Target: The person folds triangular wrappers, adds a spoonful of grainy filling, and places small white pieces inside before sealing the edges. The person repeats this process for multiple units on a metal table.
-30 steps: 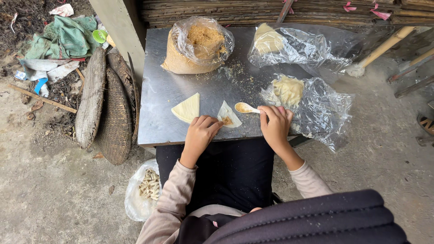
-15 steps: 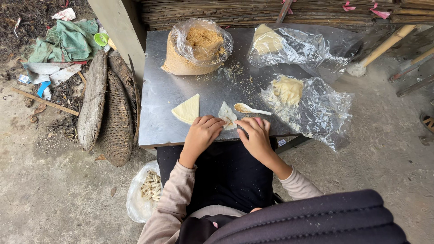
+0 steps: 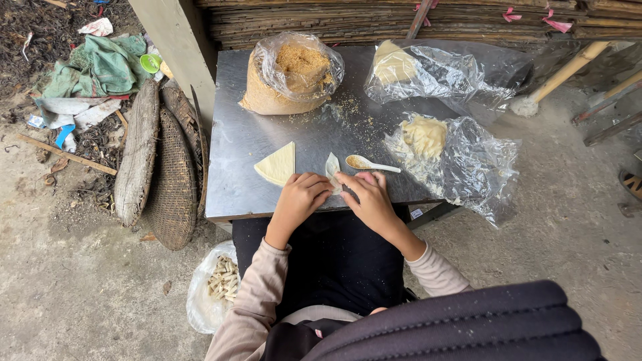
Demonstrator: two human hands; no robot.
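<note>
Here, at the metal table's (image 3: 241, 194) near edge, the left hand (image 3: 301, 195) and right hand (image 3: 368, 197) pinch a folded dough wrapper (image 3: 332, 166); a white spoon (image 3: 369, 164) lies just beside.

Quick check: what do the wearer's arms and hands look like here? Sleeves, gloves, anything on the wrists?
Both hands are bare, with no gloves. The left hand and right hand come out of long, pale pinkish-beige fabric sleeves that end at the wrists, the cuffs slightly bunched. No watch, ring or bracelet is visible. No markings show on the sleeves.
</note>
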